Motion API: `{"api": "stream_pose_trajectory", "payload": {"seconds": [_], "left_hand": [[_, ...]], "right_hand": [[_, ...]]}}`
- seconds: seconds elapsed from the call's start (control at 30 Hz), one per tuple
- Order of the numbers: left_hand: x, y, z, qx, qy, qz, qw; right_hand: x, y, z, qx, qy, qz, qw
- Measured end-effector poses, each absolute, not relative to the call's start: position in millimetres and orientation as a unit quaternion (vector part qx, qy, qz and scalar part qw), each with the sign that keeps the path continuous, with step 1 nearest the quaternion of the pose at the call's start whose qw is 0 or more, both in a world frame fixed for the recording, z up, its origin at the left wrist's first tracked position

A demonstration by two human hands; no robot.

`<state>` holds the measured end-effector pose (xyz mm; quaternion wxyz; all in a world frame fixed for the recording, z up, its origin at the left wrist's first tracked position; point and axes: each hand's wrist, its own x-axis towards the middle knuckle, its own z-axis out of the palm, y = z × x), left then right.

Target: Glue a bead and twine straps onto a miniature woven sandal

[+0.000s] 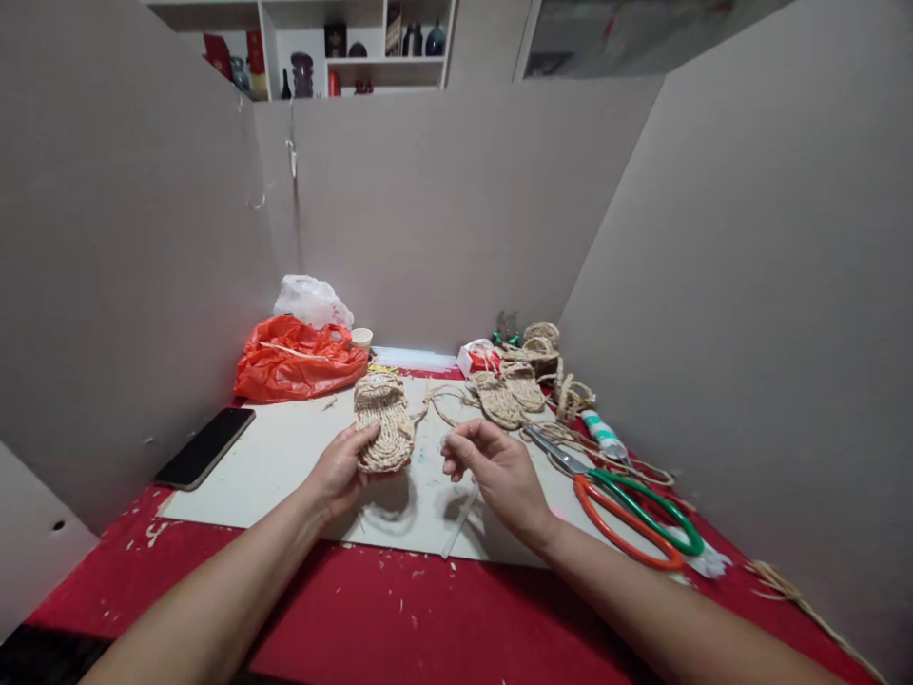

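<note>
My left hand (pixel 344 471) is closed around the near end of a small woven straw sandal (pixel 385 423), thumb on top, holding it above the white board (pixel 278 476). A loop of straw cord (pixel 442 400) runs from beside the sandal to the right. My right hand (pixel 492 466) hovers just right of the sandal, apart from it. Its thumb and index finger are pinched together; what they hold, if anything, is too small to tell. Below that hand a thin translucent stick (pixel 458 523) lies on the board.
Large scissors (pixel 628 514) with red and green handles lie at the right. Behind them are more straw sandals (pixel 499 398), cord and a white-and-teal tube (pixel 603 433). A phone (pixel 206 447), a red plastic bag (pixel 300 362) and a paper cup (pixel 361 338) stand left. Grey panels enclose the red-covered table.
</note>
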<state>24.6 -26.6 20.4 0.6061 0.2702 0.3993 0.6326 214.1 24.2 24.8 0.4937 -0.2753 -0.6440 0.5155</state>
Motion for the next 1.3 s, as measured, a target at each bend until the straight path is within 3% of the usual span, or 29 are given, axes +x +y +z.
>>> {"api": "stream_pose_trajectory", "payload": {"seconds": [0.47, 0.87, 1.07, 1.3], "left_hand": [[34, -29, 25, 0.228, 0.422, 0.624, 0.617], [38, -31, 25, 0.238, 0.413, 0.636, 0.606], [39, -29, 18, 0.289, 0.394, 0.635, 0.598], [44, -29, 11, 0.342, 0.406, 0.635, 0.562]], "right_hand": [[216, 20, 19, -0.216, -0.676, 0.518, 0.478], [222, 25, 32, -0.278, -0.719, 0.420, 0.479], [222, 26, 38, -0.272, -0.702, 0.467, 0.464], [219, 28, 35, -0.253, -0.812, 0.288, 0.439]]}}
